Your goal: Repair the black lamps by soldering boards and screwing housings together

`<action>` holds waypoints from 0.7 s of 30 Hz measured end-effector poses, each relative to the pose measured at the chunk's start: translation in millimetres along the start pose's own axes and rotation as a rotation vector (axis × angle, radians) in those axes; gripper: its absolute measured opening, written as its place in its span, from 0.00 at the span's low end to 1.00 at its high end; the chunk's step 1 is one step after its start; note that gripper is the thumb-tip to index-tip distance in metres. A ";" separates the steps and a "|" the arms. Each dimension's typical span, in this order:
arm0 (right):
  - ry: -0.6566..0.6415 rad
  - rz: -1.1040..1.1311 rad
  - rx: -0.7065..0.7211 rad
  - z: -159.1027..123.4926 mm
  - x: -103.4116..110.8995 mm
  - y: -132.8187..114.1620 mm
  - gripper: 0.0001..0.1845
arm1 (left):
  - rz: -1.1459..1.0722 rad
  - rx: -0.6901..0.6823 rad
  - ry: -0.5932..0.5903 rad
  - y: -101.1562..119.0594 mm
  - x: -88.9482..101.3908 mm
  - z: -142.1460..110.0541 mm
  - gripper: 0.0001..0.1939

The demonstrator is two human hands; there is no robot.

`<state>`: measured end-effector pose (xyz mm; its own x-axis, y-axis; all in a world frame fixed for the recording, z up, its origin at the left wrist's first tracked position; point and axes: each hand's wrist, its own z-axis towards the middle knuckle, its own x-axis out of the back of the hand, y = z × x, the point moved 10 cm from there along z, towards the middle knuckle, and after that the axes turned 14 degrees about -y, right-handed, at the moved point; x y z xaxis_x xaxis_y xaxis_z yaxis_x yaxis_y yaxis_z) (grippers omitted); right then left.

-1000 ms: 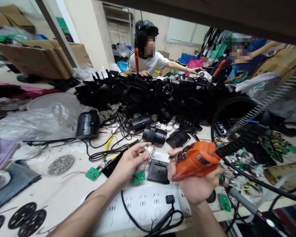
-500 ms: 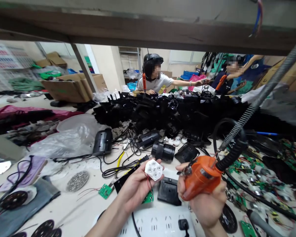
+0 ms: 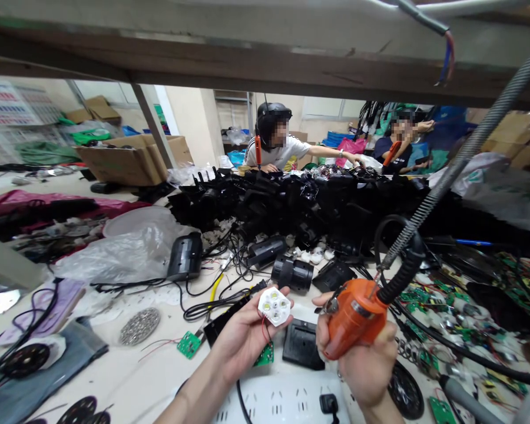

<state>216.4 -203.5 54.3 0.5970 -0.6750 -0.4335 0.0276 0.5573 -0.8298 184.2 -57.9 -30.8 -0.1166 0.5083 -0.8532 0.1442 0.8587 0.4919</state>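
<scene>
My left hand [image 3: 242, 333] is closed on a white hexagonal LED lens module [image 3: 274, 306], whose round lenses face up. Thin red wires run down from it towards a green circuit board [image 3: 265, 354] partly hidden below my hand. In my right hand [image 3: 366, 365] is an orange electric screwdriver [image 3: 355, 318], gripped round its body, with a black cable and a coiled spring [image 3: 446, 188] at its top end. Its tip is hard to make out. Between the hands lies a black rectangular plastic part [image 3: 304, 344]. A white power strip [image 3: 282, 397] sits just below.
A big heap of black plastic housings [image 3: 274, 200] spans the bench behind. Circuit boards [image 3: 450, 312] pile up at right. A dish of small screws [image 3: 140, 327] and a green board [image 3: 188, 344] lie at left. A shelf beam [image 3: 247, 53] crosses overhead. Two people work opposite.
The screwdriver and my right hand have shifted slightly left. The lens module has tilted a little, and its lenses now show yellowish. Across the bench, one person's raised arm has come down.
</scene>
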 end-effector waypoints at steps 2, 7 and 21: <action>0.011 -0.001 0.015 -2.8 3.9 3.7 0.40 | 0.006 -0.001 -0.001 0.0 -0.4 0.0 0.34; 0.006 -0.011 0.021 -2.0 3.1 3.1 0.40 | 0.071 -0.011 -0.041 1.5 0.5 1.8 0.23; -0.046 0.065 -0.119 -3.2 8.3 5.8 0.37 | -0.047 -0.271 0.004 48.4 9.7 19.2 0.30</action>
<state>219.0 -207.5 44.8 0.6304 -0.6154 -0.4731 -0.1058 0.5356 -0.8378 208.8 -12.7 -18.6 -0.1211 0.4670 -0.8759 -0.1295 0.8674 0.4804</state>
